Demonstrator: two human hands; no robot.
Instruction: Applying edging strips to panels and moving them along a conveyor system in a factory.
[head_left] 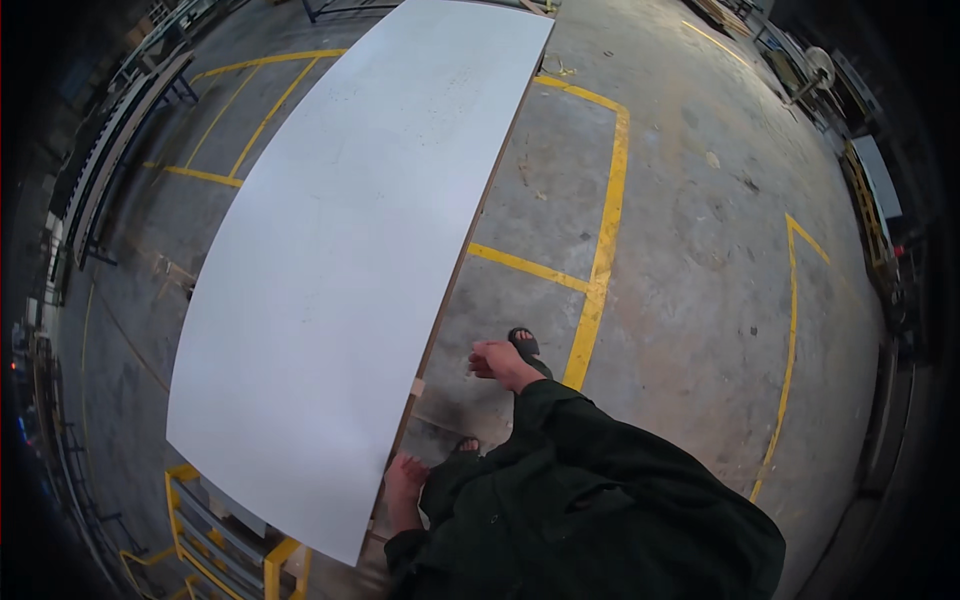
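Observation:
A long white panel (330,240) lies flat in front of me, raised off the floor, running from near left to the far middle. My left hand (405,480) hovers beside its near right edge, fingers loosely bent; whether it touches the edge I cannot tell. My right hand (503,364) hangs in the air to the right of the panel, over the floor by my foot. Its fingers are loosely curled and apart, with nothing in them. Dark green sleeves cover both arms. A small pale wooden piece (417,387) sticks out under the panel's right edge.
A yellow frame with grey rollers (225,540) stands at the panel's near end. Yellow lines (605,240) mark the grey concrete floor (690,320). A long roller rack (125,130) is at far left. A fan (819,66) and stacked boards (870,200) line the right side.

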